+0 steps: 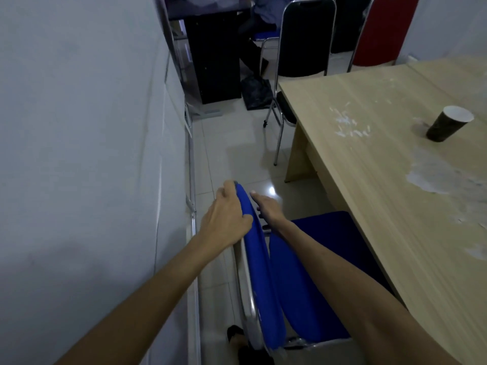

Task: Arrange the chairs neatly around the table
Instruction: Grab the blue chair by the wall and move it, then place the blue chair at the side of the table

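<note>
Head view, dim room, tiled floor [232, 143].

Blue chair [297, 285]: padded, chrome frame, low centre of view, in the aisle between white wall [79, 127] on the left and wooden table [395, 167] on the right. Seat pointing at the table, front edge tucked just under the tabletop's long side. Backrest [259, 259] seen edge-on from above, running away from the camera.

Left hand [226, 219]: closed over the far top corner of the backrest, fingers curled down the outer face, thumb lying across the blue padding. Firm grip.

Right hand [266, 206]: just beside the backrest on the seat side, thumb extended forward, fingers curled down out of sight. Whether gripping the frame or only touching — cannot tell. Forearm crossing above the seat.

Tabletop: pale wood grain, white smears and flecks in patches. Dark paper cup [448, 125] with white inside standing upright toward the right edge.

Far end of table: black chair [305, 40], chrome frame, standing at the corner with its seat partly under the top. Red chair [382, 30] further right, against the table's far edge.

Background: dark cabinet [210, 61]; seated person [259, 25], legs and torso only in view, on another blue seat. Dark bag [257, 93] on the floor near the cabinet.

Bottom edge: foot in dark sandal [237, 338] behind the chair.
</note>
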